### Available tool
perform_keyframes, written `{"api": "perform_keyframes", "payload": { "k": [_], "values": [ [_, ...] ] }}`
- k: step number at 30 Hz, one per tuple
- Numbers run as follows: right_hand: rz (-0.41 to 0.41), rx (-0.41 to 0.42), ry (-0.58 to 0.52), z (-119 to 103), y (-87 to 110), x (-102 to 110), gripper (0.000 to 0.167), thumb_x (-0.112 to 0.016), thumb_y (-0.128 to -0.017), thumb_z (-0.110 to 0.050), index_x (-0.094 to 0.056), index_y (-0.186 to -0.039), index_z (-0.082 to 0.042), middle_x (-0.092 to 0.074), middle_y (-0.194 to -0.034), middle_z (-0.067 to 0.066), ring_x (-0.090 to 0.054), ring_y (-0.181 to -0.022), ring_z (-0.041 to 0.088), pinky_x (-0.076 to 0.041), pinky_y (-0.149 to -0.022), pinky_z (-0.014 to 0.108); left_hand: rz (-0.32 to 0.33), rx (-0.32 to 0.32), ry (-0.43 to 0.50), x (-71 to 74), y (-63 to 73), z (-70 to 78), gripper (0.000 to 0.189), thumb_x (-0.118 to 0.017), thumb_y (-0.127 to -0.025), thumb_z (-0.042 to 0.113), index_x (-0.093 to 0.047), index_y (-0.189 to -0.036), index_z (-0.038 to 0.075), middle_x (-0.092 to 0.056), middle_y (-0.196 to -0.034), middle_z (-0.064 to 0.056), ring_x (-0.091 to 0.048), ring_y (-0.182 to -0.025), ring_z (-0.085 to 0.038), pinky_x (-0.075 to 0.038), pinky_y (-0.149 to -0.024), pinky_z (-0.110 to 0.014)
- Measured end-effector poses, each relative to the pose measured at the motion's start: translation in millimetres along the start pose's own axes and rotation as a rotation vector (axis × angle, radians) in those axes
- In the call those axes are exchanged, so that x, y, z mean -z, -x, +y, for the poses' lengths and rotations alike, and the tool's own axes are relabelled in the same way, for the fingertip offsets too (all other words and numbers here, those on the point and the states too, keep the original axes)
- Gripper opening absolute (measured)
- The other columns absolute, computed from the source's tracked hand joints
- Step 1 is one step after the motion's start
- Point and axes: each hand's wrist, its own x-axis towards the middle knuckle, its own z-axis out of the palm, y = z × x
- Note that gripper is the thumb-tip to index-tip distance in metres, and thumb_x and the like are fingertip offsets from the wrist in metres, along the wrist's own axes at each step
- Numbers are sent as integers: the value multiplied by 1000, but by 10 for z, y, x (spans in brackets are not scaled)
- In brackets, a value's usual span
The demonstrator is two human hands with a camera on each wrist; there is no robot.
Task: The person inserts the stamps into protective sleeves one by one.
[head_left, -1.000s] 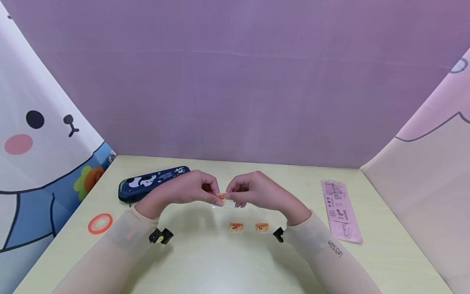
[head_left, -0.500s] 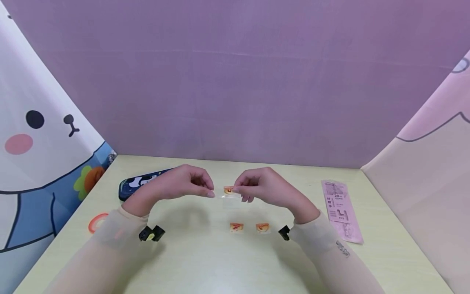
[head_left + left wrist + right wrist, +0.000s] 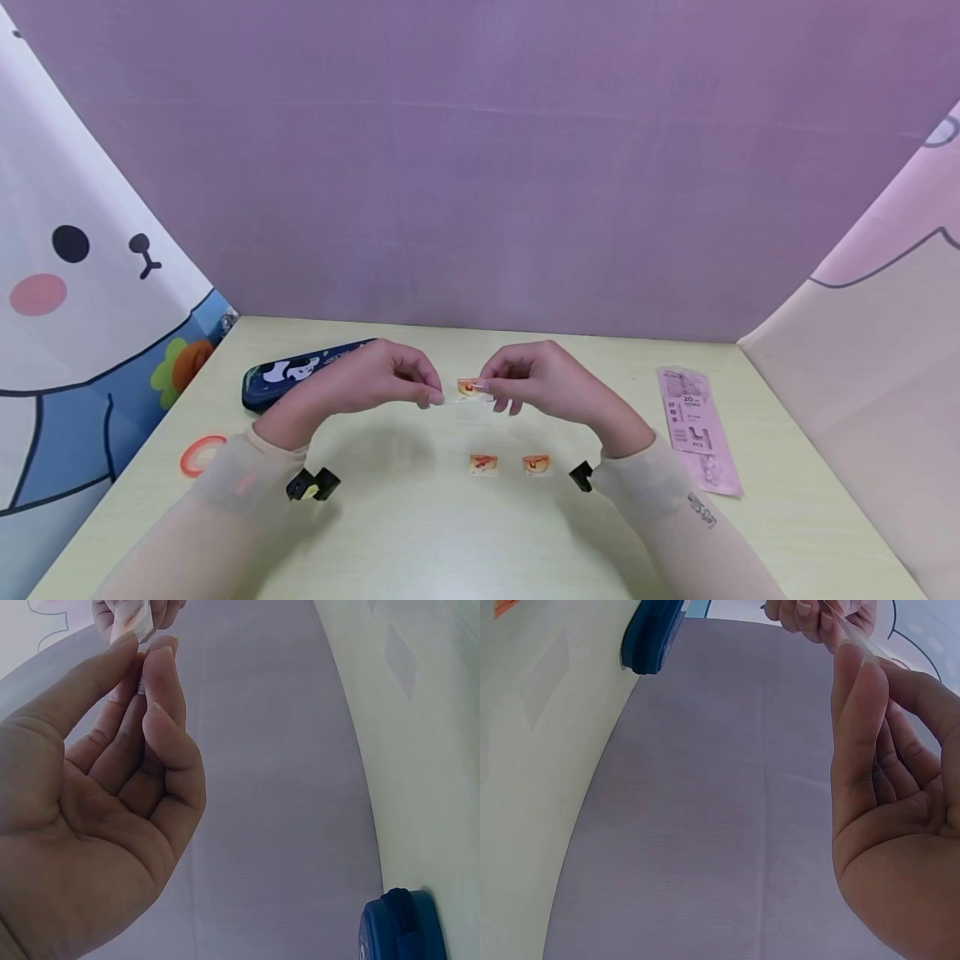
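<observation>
A small packet with an orange printed label (image 3: 470, 387) and clear film is held above the table. The right hand (image 3: 551, 387) pinches its right end between thumb and fingers. At the other end, the left hand (image 3: 378, 379) pinches the edge of the film. Seen from the left wrist, thumb and index fingertips meet at the white packet (image 3: 135, 621). In the right wrist view the clear film (image 3: 855, 637) stretches between the two hands. Two similar orange-printed pieces, one on the left (image 3: 483, 465) and one on the right (image 3: 536, 465), lie on the table below.
A dark blue pencil case with pandas (image 3: 281, 379) lies behind the left forearm. An orange ring (image 3: 197, 457) is partly covered by the left sleeve. To the right lies a pink printed package (image 3: 697, 429). A purple cloth (image 3: 480, 183) hangs behind the table.
The left hand came off the packet and drew left, then returned to its left edge. The right hand moved slightly right with the packet, whose label now shows more.
</observation>
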Motion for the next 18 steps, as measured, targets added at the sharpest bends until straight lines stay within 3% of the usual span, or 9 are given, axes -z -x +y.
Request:
{"api": "perform_keyframes", "payload": {
  "k": [8,18],
  "values": [
    [5,-10,-10,18,-2,-9,10,-75,-102,-24,-79,-106,-15,-79,-92,8,-76,-79,24,-65,-76,52,9,-2,3,-23,-6,10,18,-79,-98,35,-79,-104,17,-81,-97,0,-75,-91,-16,-59,-88,-36],
    [17,4,-18,35,-8,-10,11,-74,-102,-22,-77,-105,-12,-77,-92,10,-77,-80,23,-65,-74,47,23,-9,14,-37,-18,11,16,-79,-98,32,-79,-103,17,-82,-95,2,-77,-91,-17,-60,-89,-39]
  ]
}}
